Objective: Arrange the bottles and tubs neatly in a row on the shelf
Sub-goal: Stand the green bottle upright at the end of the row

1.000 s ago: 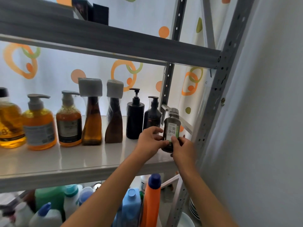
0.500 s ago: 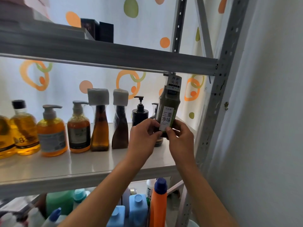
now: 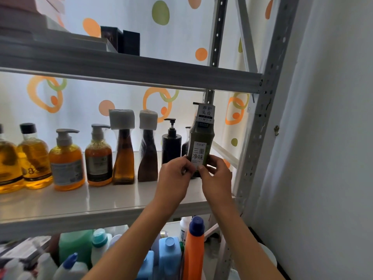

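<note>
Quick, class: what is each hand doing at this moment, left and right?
Left hand: fingers grip the dark green bottle low down.
Right hand: fingers grip the same bottle from the other side.

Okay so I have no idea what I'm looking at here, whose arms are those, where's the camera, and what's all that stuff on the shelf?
There is no machine here. The arms belong to a person wearing a camera on the head, so this single view looks forward and down at their own hands. The left hand and right hand together hold the lower part of a dark green bottle with a white label, upright, at the right end of the white shelf. Whether it rests on the shelf is hidden by the hands. Standing in a row to its left are a black pump bottle, two brown bottles with white wrapped tops, and several orange and yellow bottles. A lower shelf holds more containers, including an orange bottle with a blue cap.
</note>
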Tool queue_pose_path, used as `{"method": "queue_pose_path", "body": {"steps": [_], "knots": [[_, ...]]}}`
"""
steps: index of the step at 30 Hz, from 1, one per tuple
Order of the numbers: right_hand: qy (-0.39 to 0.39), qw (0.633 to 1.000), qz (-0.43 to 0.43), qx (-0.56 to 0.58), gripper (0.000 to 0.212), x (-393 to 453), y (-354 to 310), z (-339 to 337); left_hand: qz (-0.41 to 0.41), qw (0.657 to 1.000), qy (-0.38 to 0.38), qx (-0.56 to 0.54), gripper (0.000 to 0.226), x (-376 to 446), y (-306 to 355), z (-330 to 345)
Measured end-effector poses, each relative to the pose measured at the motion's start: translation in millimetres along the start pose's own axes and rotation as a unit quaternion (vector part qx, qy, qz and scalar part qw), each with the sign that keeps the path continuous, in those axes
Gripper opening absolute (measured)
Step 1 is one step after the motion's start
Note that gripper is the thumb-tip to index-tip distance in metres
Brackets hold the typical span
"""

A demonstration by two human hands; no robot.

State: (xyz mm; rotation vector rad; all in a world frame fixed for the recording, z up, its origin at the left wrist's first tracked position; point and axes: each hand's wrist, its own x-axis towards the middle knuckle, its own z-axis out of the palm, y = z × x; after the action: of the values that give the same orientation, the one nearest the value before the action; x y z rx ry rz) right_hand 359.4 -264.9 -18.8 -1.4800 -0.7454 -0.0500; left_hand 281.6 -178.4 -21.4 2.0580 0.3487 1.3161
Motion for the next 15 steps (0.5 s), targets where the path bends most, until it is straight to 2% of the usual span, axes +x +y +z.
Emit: {"method": "queue_pose_path", "body": {"steps": [7, 15], "knots": [[-0.021, 0.999, 0.045, -0.012, 0.027, -8, 25, 1, -0.012, 0.999, 0.001, 0.032, 0.009, -22, -22, 14], [0.029, 0.99, 0.106, -0.089, 0.044, -1, 38, -8, -0.108, 0.994, 0.0, -0.025, 0.015, -30, -17, 36]]}}
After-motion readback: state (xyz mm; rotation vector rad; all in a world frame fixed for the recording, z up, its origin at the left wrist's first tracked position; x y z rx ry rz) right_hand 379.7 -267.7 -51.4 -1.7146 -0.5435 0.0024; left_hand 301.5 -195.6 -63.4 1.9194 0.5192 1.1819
